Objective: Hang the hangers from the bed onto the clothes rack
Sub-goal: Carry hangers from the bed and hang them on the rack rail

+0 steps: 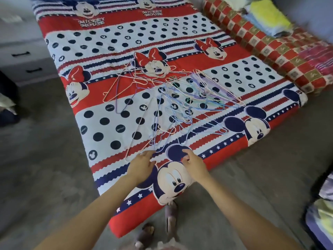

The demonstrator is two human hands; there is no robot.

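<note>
Both of your hands are out over the near end of the low mattress with its red, white and navy cartoon-mouse cover (100, 127); your left hand (141, 165) lies knuckles up, its fingers reaching forward to touch the lowest corner of the nearest thin wire hanger, though whether they pinch the wire I cannot tell; your right hand (195, 164) sits just beside it, fingers loosely curled over the printed navy ear, and it seems to hold nothing. The tangled heap of thin pastel wire hangers (173, 101) starts at your left fingertips and fans away ahead of both hands; they overlap too much to count exactly, but there are well over a dozen, in pink, white, blue, purple and green; two or three pinkish ones lie apart, ahead and to the left of your left hand. Far ahead and to the right of your right hand lies one red-and-gold checked quilt (270, 49) with one stack of folded yellow and pale cloths (266, 17) on it; far to the left stands one grey drawer unit with two black handles (23, 64).
</note>
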